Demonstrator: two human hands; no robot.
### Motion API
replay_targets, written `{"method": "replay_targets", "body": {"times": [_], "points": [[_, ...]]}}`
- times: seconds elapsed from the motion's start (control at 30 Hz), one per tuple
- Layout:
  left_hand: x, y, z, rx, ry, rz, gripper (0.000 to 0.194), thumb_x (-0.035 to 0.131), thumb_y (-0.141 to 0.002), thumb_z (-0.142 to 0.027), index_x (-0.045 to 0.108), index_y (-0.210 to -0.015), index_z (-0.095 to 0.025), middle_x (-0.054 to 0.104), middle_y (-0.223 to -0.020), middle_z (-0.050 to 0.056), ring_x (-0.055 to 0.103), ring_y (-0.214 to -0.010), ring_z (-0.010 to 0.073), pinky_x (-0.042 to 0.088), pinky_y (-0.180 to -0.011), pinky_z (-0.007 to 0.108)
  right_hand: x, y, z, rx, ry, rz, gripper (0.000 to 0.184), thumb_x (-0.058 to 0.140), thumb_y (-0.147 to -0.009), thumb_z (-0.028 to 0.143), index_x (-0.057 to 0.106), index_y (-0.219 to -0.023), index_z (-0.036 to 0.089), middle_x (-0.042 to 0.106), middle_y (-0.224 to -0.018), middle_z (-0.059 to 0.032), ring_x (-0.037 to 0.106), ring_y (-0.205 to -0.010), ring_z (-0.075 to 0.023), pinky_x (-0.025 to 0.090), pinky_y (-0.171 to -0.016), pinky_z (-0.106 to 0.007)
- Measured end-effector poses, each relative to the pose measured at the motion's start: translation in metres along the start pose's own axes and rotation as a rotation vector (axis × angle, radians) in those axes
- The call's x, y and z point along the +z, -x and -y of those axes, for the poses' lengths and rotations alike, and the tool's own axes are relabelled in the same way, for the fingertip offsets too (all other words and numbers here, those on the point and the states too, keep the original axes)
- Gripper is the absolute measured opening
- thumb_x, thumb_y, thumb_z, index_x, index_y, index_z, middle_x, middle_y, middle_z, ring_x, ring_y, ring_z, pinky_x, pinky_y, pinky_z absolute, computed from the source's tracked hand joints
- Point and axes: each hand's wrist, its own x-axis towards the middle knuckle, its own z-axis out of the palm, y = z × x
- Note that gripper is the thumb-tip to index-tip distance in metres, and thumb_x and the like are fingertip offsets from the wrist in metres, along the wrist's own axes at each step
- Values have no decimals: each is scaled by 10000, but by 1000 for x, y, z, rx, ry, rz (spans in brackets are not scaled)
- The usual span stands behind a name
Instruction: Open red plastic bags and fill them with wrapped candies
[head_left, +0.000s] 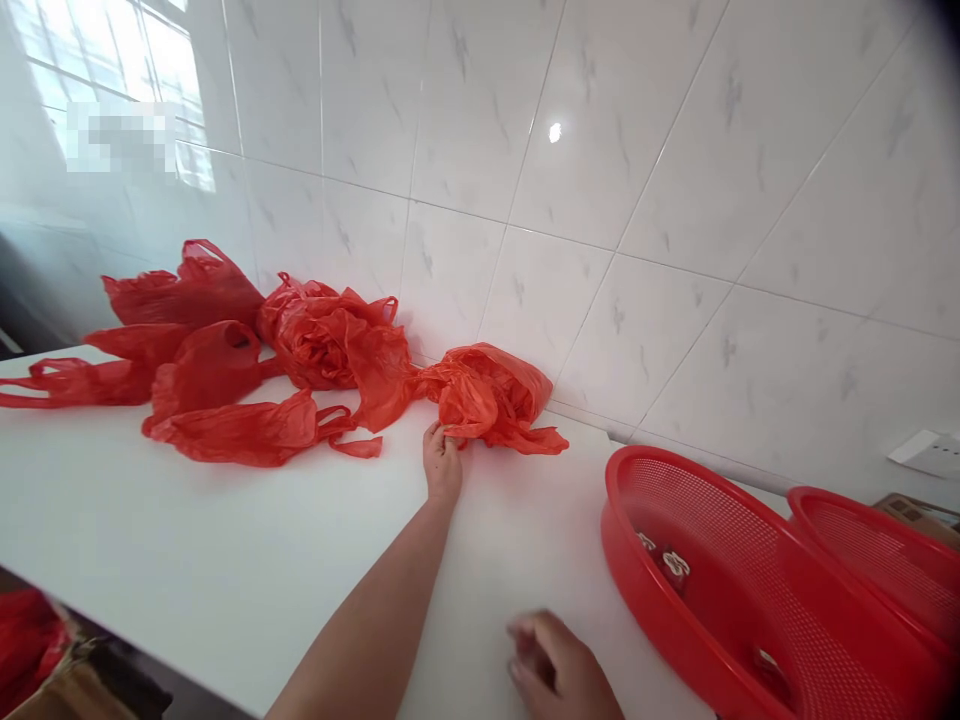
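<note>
My left hand (pixel 442 462) reaches far across the white counter (pixel 225 560) and pinches the near edge of a crumpled red plastic bag (pixel 491 395) that lies against the tiled wall. My right hand (pixel 559 668) hovers low near the counter's front edge, blurred, fingers curled; whether it holds anything is unclear. Several more red plastic bags (pixel 217 370) lie in a heap to the left of the grasped one.
Two red mesh baskets stand at the right: a large one (pixel 720 590) with small items inside and a second (pixel 885 560) behind it. A white wall socket (pixel 930 452) sits above them. A red bag and cardboard (pixel 30 650) show below the counter's left edge.
</note>
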Motion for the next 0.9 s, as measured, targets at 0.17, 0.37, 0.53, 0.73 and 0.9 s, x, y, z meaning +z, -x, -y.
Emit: {"method": "replay_targets", "body": {"times": [0.17,0.37,0.53,0.73,0.9], "points": [[-27,-8,-2,-126,189,19,338,410,-864,-412,576,-1056,-188,615,-1071,99,605,-942,191,507,-781,340,18,-95,41,-328,125,-227,543,482,-771,177,408,-1304,247,351,-1400,-84,409,-1257,-235,409,-998,-378],[-58,-27,-8,-125,171,213,299,436,-846,-415,594,-932,-176,658,-971,116,653,-844,194,522,-686,333,52,-147,38,-344,170,-182,524,494,-777,168,433,-1297,170,437,-1335,-142,377,-1275,-289,334,-1043,-468],[-55,-18,-18,-26,-92,383,268,535,-794,-406,619,-901,-176,665,-882,91,624,-788,203,497,-682,349,46,-143,26,-206,-273,-263,617,527,-812,334,283,-1367,218,422,-1321,-119,488,-1165,-228,436,-952,-401],[-30,33,-42,178,-382,709,13,650,-636,-194,652,-628,-204,686,-789,60,607,-844,215,473,-828,351,34,-146,26,-222,-522,-488,691,647,-708,412,376,-1300,180,523,-1201,-113,549,-1040,-225,460,-889,-369],[-26,44,-41,200,-435,707,96,664,-620,-215,616,-537,-206,621,-572,-4,572,-591,145,468,-615,260,8,-148,1,92,-591,-562,269,546,-745,385,615,-884,165,649,-811,-58,611,-757,-220,490,-684,-358]]}}
